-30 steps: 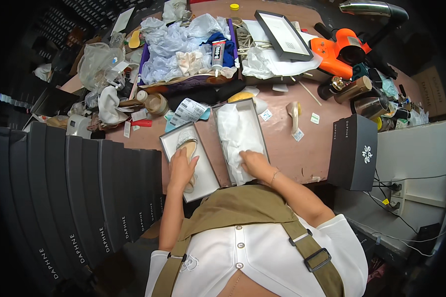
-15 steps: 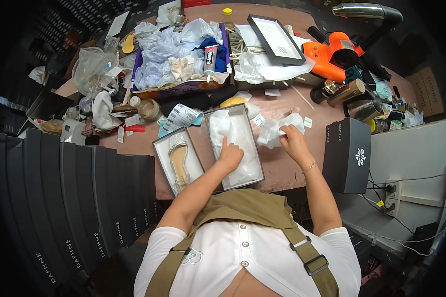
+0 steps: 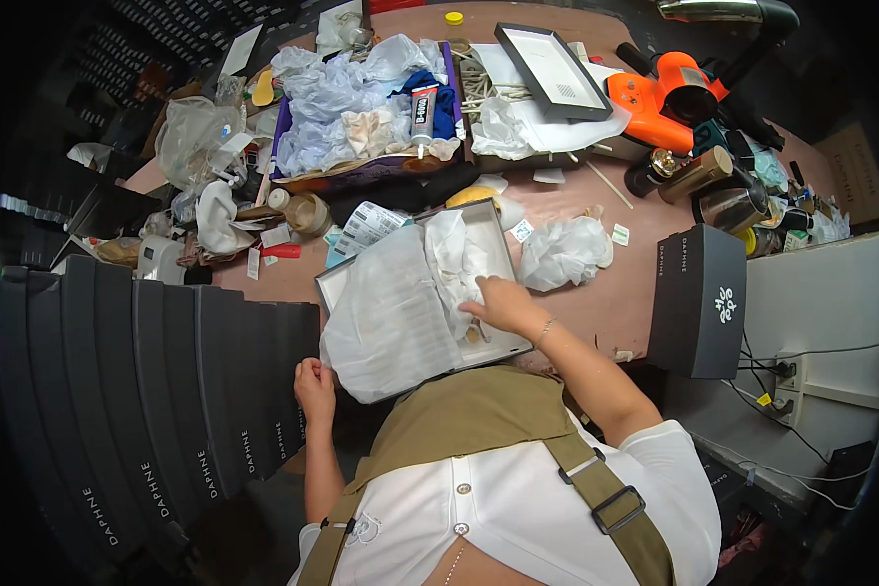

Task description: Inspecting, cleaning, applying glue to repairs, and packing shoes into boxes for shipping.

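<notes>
Head view — right hand flat in box

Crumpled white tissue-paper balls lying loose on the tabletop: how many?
1: a crumpled white tissue-paper ball right of the open white box. More may hide among the back clutter.

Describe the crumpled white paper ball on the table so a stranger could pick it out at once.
Start at the open shoebox where the right hand presses tissue. Just right of it, on bare pinkish table, lies the crumpled white paper ball, left of the upright black box. Unlike the flat tissue sheets nearby, it is wadded into one loose round lump lying by itself.
</notes>
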Available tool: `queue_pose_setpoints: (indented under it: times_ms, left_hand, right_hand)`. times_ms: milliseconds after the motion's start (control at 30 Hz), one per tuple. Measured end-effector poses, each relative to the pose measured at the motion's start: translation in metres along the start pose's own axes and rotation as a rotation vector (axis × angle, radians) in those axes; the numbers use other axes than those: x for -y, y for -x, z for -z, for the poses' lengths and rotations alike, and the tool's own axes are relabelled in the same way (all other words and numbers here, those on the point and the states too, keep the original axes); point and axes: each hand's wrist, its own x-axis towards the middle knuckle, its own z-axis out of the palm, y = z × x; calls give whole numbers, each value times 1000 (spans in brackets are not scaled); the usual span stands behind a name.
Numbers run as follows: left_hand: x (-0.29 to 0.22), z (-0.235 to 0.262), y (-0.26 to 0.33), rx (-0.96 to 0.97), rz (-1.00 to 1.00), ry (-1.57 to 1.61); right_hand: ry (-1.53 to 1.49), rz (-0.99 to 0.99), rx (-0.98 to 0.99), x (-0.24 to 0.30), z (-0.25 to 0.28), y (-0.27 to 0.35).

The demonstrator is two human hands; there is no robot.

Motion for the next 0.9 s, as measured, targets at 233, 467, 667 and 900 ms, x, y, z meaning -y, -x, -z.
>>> queue_pose_setpoints:
  times_ms: [233,467,667,900]
  left_hand:
    - [17,-16,2,45,37,-159]
    - [36,-35,-8,86,-17,-113]
    - [37,-38,-12,84,-93,14]
    - [-34,34,-30,-65,88,-30]
  right_hand:
    - [-161,-131,-148,-15,-56,-10]
    - [-281,-237,-803,-37,88,123]
    - [281,-701,-487,-196,31,167]
    - [-238,122,-366,-28,6,38]
